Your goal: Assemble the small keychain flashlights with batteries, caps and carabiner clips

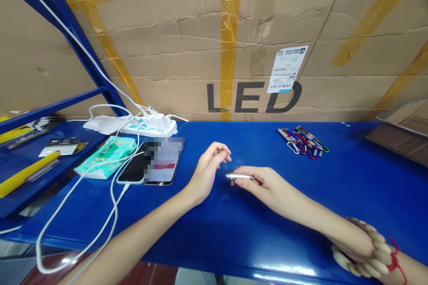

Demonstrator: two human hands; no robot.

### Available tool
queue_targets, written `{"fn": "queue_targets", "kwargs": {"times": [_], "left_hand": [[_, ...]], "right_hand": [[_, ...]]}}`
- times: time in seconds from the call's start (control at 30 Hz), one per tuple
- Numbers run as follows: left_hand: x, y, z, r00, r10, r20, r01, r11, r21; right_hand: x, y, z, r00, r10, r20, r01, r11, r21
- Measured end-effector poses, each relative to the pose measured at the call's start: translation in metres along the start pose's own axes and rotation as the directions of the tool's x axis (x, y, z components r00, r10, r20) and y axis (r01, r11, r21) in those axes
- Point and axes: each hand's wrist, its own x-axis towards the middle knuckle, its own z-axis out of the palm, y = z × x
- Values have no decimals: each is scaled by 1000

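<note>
My right hand (259, 182) is closed around a small silver flashlight (239, 177), a slim metal tube whose end points left. Its other end is hidden inside my palm. Just to the left, my left hand (207, 169) hovers with loosely bent fingers and nothing visible in them; it does not touch the flashlight. Farther back on the right lies a pile of small coloured keychain flashlights (302, 142) with carabiner clips, in red, silver, blue and green.
On the blue table (207, 249) lie two phones (170, 160), a green tissue pack (107, 156) and a white power strip (147, 127) trailing white cables (115, 213). A large cardboard box (180, 53) stands behind. Another carton (401, 138) sits right; a blue rack (76, 98) is left.
</note>
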Motion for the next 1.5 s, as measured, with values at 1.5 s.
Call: {"fn": "queue_targets", "kwargs": {"times": [1.5], "left_hand": [[-6,-4,-2,980,152,130,-156,987,23]], "right_hand": [[2,2,5,997,72,-18,-73,996,-60]]}}
